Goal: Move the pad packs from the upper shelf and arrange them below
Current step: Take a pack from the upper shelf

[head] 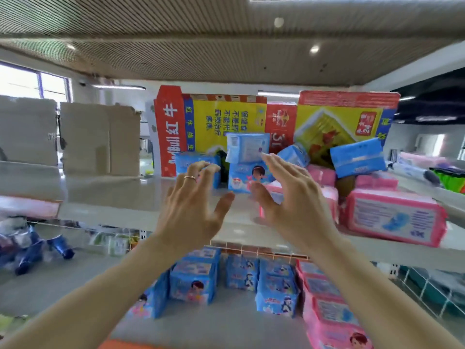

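Blue pad packs sit on the upper shelf [130, 197]: one upright pack with a cartoon face [245, 178], a smaller pack [247, 146] stacked on it, another [182, 163] at its left, and a tilted one [357, 157] at the right. Pink packs [395, 217] lie at the shelf's right. My left hand [193, 212] and my right hand [294, 202] are raised in front of the cartoon pack, fingers spread, holding nothing. On the lower shelf [219, 323] stand rows of blue packs [193, 280] and pink packs [329, 313].
Red and yellow cartons [221, 122] stand behind the packs on the upper shelf. Brown cardboard boxes [98, 139] fill its left side. Blue bottles [32, 250] lie on the lower left shelf. A wire divider [256, 250] hangs under the upper shelf's front edge.
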A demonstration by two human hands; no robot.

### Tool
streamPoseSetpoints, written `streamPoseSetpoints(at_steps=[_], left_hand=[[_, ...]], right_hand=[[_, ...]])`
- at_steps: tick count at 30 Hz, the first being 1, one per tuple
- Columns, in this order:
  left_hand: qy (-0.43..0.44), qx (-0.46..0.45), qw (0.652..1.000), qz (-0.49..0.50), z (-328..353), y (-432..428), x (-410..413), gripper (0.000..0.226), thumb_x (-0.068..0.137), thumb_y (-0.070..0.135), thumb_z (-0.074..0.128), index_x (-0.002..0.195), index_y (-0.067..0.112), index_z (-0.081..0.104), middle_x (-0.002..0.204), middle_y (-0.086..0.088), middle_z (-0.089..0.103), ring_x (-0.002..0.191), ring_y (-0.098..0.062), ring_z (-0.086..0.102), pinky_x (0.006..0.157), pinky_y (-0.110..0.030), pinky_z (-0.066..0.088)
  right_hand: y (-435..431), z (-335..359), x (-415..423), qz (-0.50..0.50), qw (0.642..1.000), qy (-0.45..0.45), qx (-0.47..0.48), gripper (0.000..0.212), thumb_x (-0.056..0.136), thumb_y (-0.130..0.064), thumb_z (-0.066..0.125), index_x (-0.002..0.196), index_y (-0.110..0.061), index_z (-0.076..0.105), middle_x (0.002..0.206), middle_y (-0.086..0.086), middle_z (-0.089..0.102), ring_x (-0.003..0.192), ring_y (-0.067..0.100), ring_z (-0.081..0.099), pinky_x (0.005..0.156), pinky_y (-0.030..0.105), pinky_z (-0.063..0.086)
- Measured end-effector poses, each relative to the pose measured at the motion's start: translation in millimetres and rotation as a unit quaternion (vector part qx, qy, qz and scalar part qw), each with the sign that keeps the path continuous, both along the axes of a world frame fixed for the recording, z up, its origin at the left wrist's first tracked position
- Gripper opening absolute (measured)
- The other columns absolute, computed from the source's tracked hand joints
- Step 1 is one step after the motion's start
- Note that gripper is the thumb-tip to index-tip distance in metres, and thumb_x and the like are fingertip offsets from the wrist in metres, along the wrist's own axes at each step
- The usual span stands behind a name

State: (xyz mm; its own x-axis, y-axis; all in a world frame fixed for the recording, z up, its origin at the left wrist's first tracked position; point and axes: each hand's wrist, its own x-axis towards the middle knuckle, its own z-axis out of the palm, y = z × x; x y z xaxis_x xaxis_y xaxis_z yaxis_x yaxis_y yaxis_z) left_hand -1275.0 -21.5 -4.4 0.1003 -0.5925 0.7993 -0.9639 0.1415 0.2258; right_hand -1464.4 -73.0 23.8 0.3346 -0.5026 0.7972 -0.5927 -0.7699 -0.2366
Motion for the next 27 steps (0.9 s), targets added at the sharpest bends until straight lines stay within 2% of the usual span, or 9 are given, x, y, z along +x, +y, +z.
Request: streamPoseSetpoints(at_steps=[4,9,13,18,20,22,24,27], left_hand=[[-0.019,0.022,0.999,-0.017,18,-58,43,0.07,0.082,0.066,0.041,0.137,0.022,0.041,0.138,-0.002,0.046,0.12,-0.028,0.053,0.098,-0.051,0.045],[0.042,0.088,0.994,-0.059,45,-137,62,0.077,0.085,0.057,0.066,0.144,0.021,0.034,0.138,-0.005,0.047,0.128,-0.027,0.048,0.102,-0.046,0.043],[0.131,0.112,0.98,-0.099,62,-185,62,0.089,0.081,0.061,0.069,0.145,0.017,0.025,0.135,-0.012,0.052,0.128,-0.032,0.047,0.102,-0.049,0.042],[0.219,0.118,0.956,-0.154,59,-219,61,0.098,0.082,0.053,0.075,0.149,0.01,0.017,0.124,-0.011,0.054,0.124,-0.034,0.052,0.092,-0.039,0.042],[0.257,0.114,0.946,-0.161,56,-229,62,0.096,0.081,0.051,0.077,0.148,0.008,0.024,0.134,-0.012,0.054,0.127,-0.033,0.051,0.097,-0.04,0.042],[0.264,0.096,0.949,-0.144,55,-234,63,0.077,0.079,0.049,0.08,0.135,0.011,0.043,0.128,-0.009,0.059,0.121,-0.032,0.054,0.096,-0.041,0.046],[0.225,0.058,0.965,-0.125,57,-226,65,0.06,0.077,0.041,0.081,0.122,0.014,0.053,0.12,-0.006,0.062,0.114,-0.031,0.057,0.092,-0.044,0.049],[0.17,-0.001,0.977,-0.131,54,-204,78,0.065,0.073,0.029,0.085,0.127,0.014,0.052,0.122,-0.006,0.062,0.11,-0.032,0.058,0.088,-0.046,0.05]], right_hand=[[-38,13,45,-0.044,0.999,0.022,0.024,0.062,0.096,-0.042,0.057,0.152,-0.024,0.038,0.154,-0.006,0.044,0.137,0.024,0.043,0.107,0.041,0.039],[-85,32,81,-0.094,0.992,0.04,0.08,0.069,0.092,-0.032,0.062,0.153,-0.021,0.033,0.147,-0.004,0.05,0.128,0.032,0.05,0.096,0.045,0.047],[-112,38,95,-0.127,0.987,0.04,0.086,0.07,0.092,-0.021,0.061,0.155,-0.021,0.028,0.143,0.0,0.052,0.126,0.032,0.051,0.093,0.045,0.048],[-123,35,99,-0.138,0.985,0.03,0.096,0.069,0.092,-0.013,0.057,0.155,-0.019,0.028,0.145,0.001,0.052,0.124,0.03,0.053,0.093,0.043,0.05],[-121,33,97,-0.131,0.987,0.022,0.095,0.069,0.093,-0.013,0.056,0.156,-0.017,0.029,0.144,0.002,0.053,0.12,0.029,0.056,0.091,0.041,0.051],[-117,33,94,-0.125,0.987,0.022,0.097,0.068,0.094,-0.016,0.057,0.156,-0.017,0.028,0.144,0.002,0.053,0.12,0.027,0.056,0.093,0.041,0.05],[-113,35,87,-0.12,0.988,0.021,0.099,0.069,0.095,-0.022,0.057,0.157,-0.019,0.026,0.142,0.0,0.054,0.122,0.025,0.055,0.096,0.041,0.049],[-105,46,73,-0.121,0.988,-0.018,0.09,0.066,0.098,-0.032,0.056,0.157,-0.022,0.026,0.143,-0.001,0.054,0.128,0.022,0.051,0.102,0.036,0.044]])
